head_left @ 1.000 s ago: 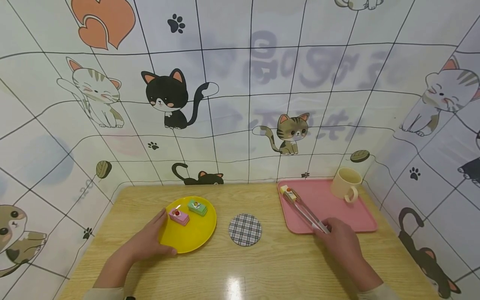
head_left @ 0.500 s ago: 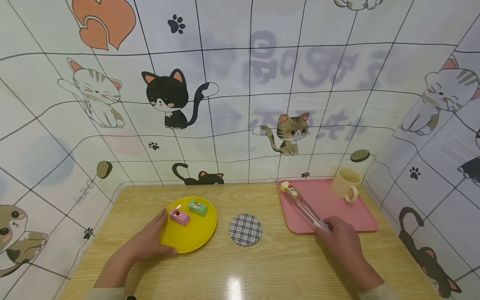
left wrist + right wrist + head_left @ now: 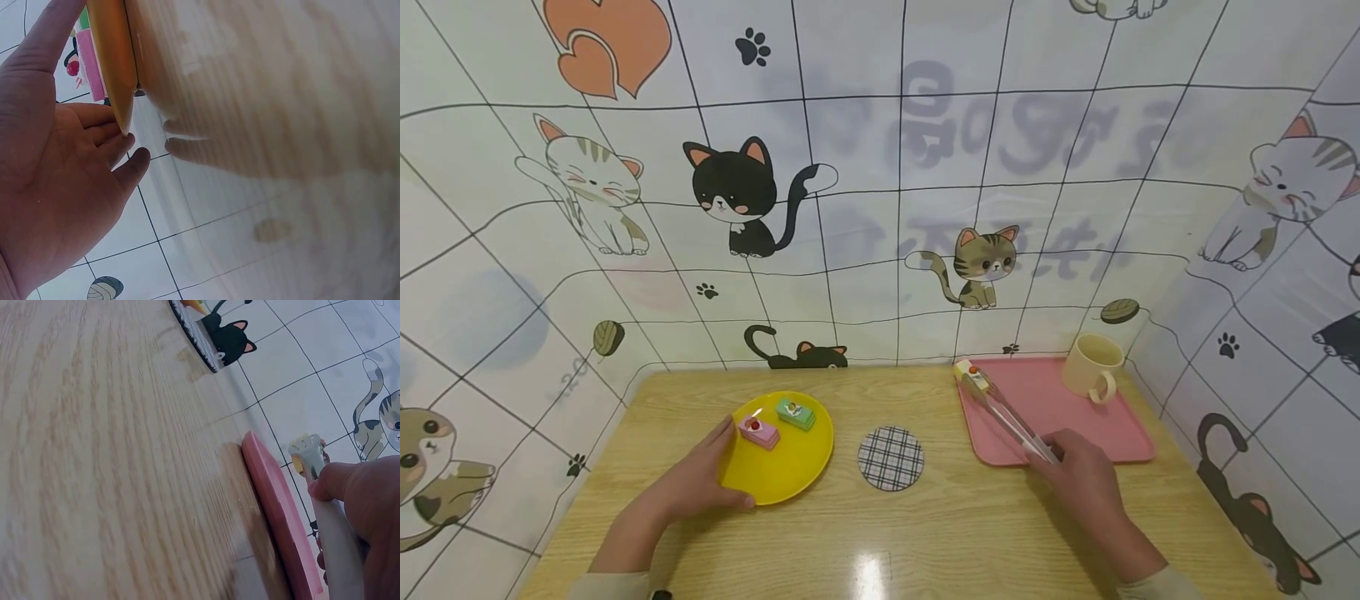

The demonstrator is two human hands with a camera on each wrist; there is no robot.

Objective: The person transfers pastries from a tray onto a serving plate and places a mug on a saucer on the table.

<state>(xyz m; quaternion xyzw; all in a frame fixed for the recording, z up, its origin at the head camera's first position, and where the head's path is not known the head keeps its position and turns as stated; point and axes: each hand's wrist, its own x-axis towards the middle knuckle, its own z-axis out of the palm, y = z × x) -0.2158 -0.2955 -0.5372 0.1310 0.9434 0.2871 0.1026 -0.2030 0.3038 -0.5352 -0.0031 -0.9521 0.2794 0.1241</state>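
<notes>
My right hand (image 3: 1081, 475) grips a pair of metal tongs (image 3: 1017, 429) by the handle end. Between the tips of the tongs is a small yellow toy cake slice (image 3: 964, 372) with a red topping, at the tray's back left corner; the right wrist view shows it above the rim of the pink tray (image 3: 282, 515). On the other side, my left hand (image 3: 688, 482) lies along the left edge of a yellow plate (image 3: 775, 483), thumb and fingers spread along its rim. That plate bears a pink cake slice (image 3: 758, 432) and a green cake slice (image 3: 795, 414).
A cream mug (image 3: 1090, 371) stands at the back right of the tray. Between plate and tray lies a round checked coaster (image 3: 891, 458) on the wooden table (image 3: 820, 550). A cat-patterned wall covering (image 3: 865, 225) closes off the back and both sides.
The yellow cake slice and the tips of the tongs have shifted slightly back and left, the slice now reaching the tray's corner. My left hand and the plate have stayed put.
</notes>
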